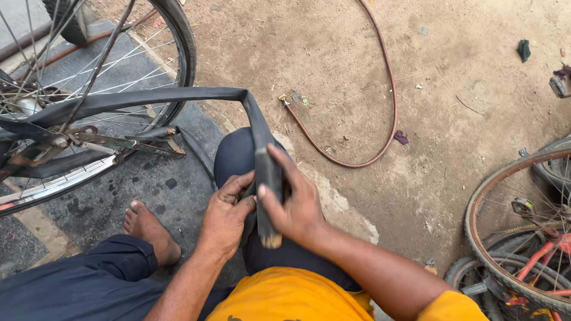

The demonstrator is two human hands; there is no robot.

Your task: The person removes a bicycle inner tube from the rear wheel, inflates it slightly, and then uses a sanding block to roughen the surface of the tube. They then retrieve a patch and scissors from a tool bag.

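- Both hands clamp a black inner tube (269, 172): the left hand (226, 214) from below, the right hand (294, 205) pressing a small block against it.
- From the knee, that tube runs left to the bicycle wheel (119, 77).
- Beyond lies a reddish hose (389, 89) on dirt.

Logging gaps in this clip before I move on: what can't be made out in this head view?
- Tool under the right hand: mostly covered by fingers; only its pale tip shows.
- Inner tube where the left hand grips it: any hole is hidden.
- Bicycle wheel: cut off by the left and top edges.
- Air hose: far end leaves the top edge.
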